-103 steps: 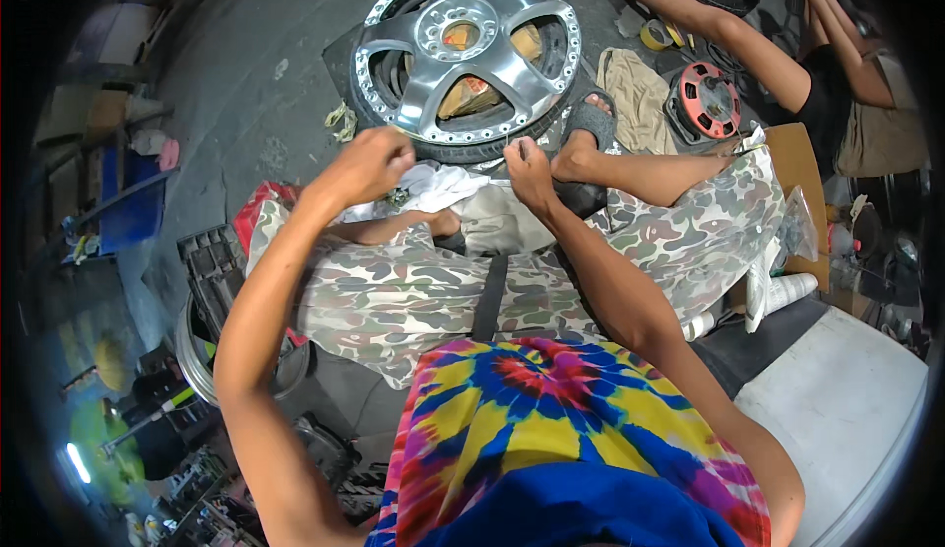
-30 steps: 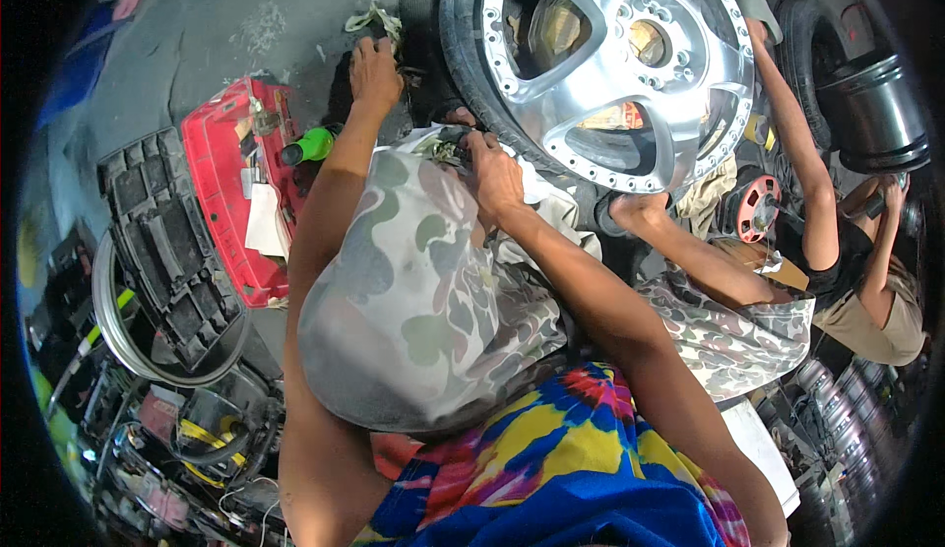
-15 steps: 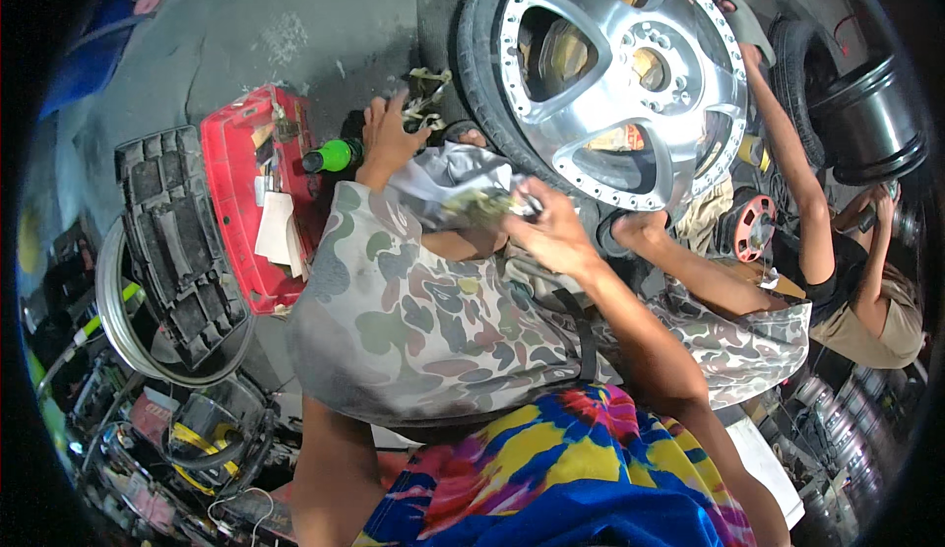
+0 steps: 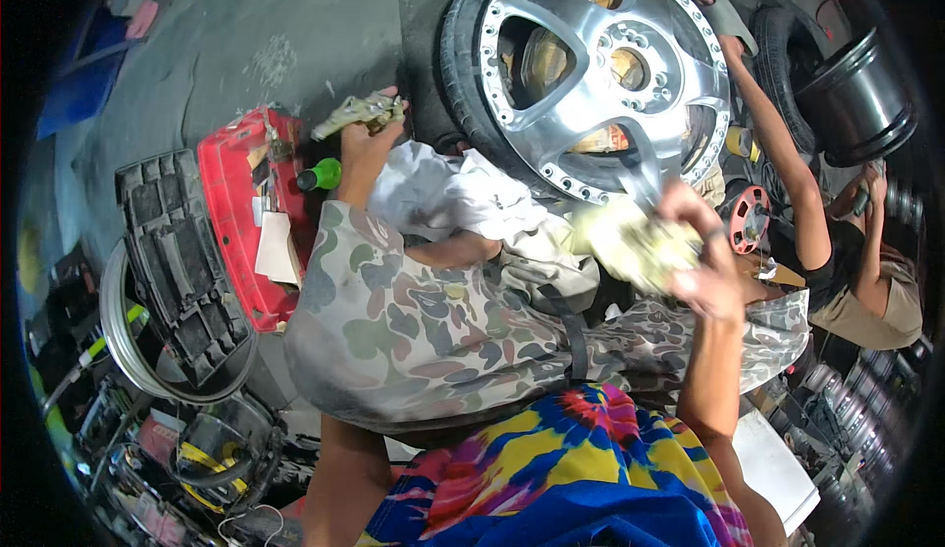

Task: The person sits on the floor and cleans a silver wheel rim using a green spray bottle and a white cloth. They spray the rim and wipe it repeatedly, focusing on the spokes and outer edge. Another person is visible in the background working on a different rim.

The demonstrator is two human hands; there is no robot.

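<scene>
My left hand (image 4: 372, 141) is raised above my knee, its fingers closed round a crumpled, dirty greenish rag (image 4: 356, 114). Out over my right leg, my right hand (image 4: 707, 257) grips a pale yellow-green rag (image 4: 630, 242). Motion smears this rag and those fingers. Between the hands a bunched white cloth (image 4: 453, 193) lies across my lap, over camouflage cloth (image 4: 433, 321). Just beyond stands a polished five-spoke wheel (image 4: 679, 84), its face tilted up, with a black tyre (image 4: 461, 64) along its left side.
A green bottle (image 4: 320, 174) lies beside a red tray (image 4: 221, 202) of small items. Left of it are a black ribbed panel (image 4: 177, 252) and a bare rim ring (image 4: 118, 321). At right, a co-worker (image 4: 866, 301) sits near a dark wheel barrel (image 4: 856, 99) and a red spool (image 4: 748, 220).
My right hand has swung right with the yellow-green rag. My left hand now grips the greenish rag, shifted left. The cloth on my lap lies more spread out, and the view has moved slightly.
</scene>
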